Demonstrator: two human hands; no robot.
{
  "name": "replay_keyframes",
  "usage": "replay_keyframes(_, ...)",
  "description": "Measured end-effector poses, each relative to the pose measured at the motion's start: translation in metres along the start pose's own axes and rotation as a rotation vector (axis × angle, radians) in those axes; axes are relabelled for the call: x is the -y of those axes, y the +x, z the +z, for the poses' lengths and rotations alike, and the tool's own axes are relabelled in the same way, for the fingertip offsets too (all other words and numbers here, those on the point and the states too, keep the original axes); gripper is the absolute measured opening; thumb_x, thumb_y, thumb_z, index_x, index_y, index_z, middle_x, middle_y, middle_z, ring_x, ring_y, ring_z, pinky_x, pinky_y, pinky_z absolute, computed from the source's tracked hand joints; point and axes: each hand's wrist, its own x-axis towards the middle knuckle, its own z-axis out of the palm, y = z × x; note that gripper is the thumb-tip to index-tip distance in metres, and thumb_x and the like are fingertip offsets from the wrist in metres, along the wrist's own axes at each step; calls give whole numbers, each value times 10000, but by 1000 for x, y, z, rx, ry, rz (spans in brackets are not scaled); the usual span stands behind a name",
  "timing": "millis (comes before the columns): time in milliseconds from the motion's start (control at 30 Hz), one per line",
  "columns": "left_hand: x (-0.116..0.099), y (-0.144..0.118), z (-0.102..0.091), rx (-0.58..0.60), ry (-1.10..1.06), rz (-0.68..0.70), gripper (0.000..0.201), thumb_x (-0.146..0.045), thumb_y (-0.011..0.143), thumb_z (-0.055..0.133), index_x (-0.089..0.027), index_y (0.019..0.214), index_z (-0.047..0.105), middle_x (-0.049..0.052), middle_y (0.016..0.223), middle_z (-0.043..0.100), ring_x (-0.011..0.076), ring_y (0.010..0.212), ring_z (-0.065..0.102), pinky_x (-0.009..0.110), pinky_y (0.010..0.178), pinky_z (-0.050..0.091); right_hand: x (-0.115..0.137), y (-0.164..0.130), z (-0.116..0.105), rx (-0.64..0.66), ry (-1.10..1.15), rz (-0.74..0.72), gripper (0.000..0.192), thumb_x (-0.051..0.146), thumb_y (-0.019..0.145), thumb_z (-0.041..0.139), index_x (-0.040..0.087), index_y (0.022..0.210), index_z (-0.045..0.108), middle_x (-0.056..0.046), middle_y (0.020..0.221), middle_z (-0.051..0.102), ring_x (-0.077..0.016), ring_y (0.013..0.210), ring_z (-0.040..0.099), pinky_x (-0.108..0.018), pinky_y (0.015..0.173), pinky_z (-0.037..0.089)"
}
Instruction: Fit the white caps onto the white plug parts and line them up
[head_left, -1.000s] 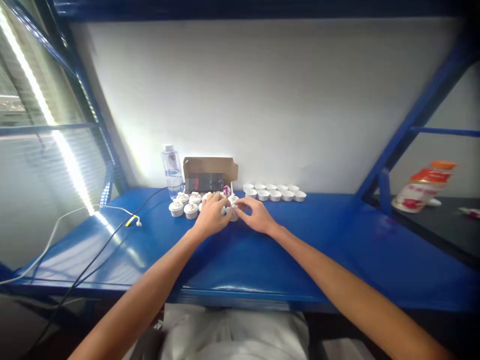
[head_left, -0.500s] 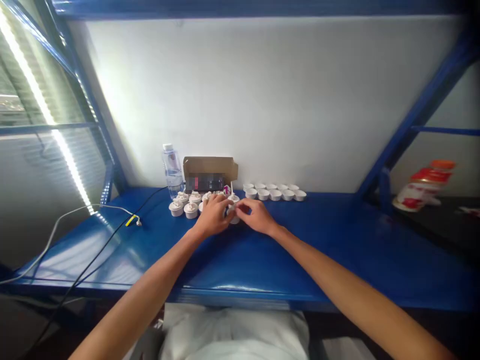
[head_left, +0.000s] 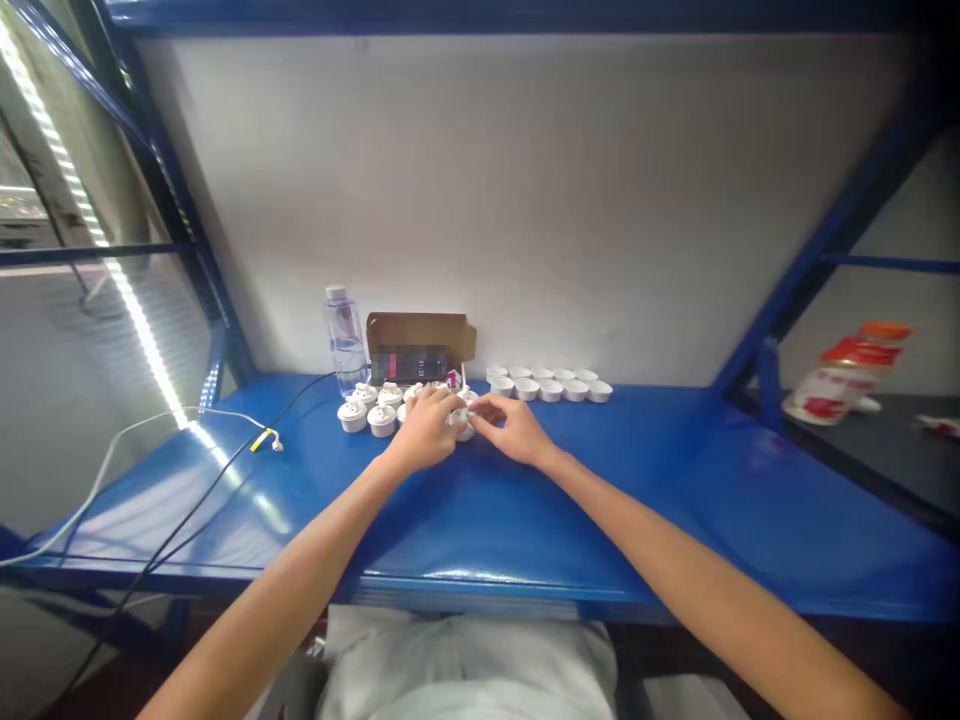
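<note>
now your left hand [head_left: 427, 425] and right hand [head_left: 517, 432] meet at a white cup [head_left: 466, 433], at the right end of other white cups [head_left: 382, 422]. it seems upright, its top facing up and its axis vertical. the fingers of both hands bend close around its top; whether they grasp it, i cannot tell. the blue table [head_left: 600, 500] is glossy, and a pale wall [head_left: 525, 200] stands at the far side.

Your bench [head_left: 480, 530] is blue, your open cups [head_left: 550, 390] plain white, your lidded cups [head_left: 352, 418] white with dark specks; you have a brown box [head_left: 420, 328], a black cable [head_left: 238, 456], a white cable [head_left: 135, 429] tagged yellow, and a red-and-white container [head_left: 844, 377].
</note>
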Motion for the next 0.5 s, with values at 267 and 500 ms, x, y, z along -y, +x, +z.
replay_keyframes(267,0,-1,0,-11,0,31,229,-210,890,558,-245,1100,643,61,1138,662,277,1139,511,463,992,368,3,-1,-1,-8,-34,-17,162,358,874,618,202,890,658,-26,797,710,-170,669,642,-310,660,530)
replay_keyframes(500,-1,0,-1,1,-7,44,268,-202,872,572,-250,1120,662,65,1151,660,282,1153,510,456,991,376,1,0,-1,0,-44,-16,129,329,847,627,201,852,639,-9,754,679,-157,636,602,-294,635,496)
